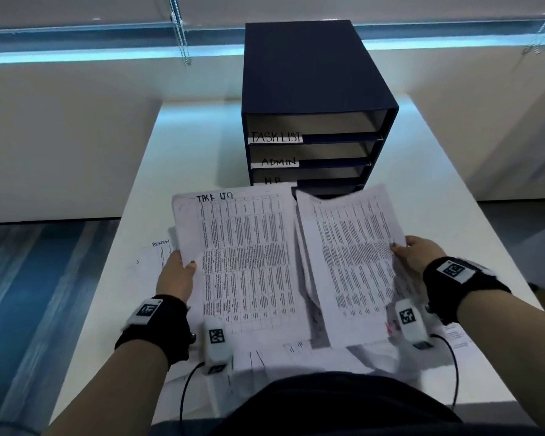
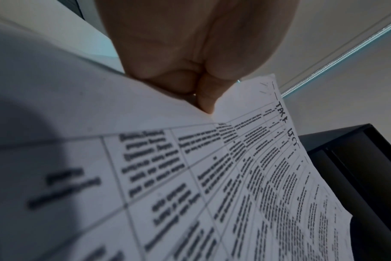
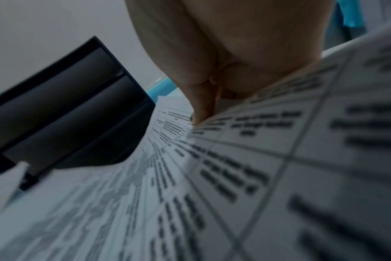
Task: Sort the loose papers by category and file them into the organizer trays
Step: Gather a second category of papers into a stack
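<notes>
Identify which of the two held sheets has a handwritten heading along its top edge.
The sheet in the left hand: this left-hand sheet carries handwritten lettering; the right-hand sheet shows none.

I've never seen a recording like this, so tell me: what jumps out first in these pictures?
Two sheets of printed tables fill the middle: the left hand grips one headed in handwriting, the right hand grips another, above more loose papers on the white table. Behind stands a dark organizer, its trays labelled TASK LIST and ADMIN.

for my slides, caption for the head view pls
Both hands, left hand and right hand, hold printed sheets before labelled organizer.
</notes>
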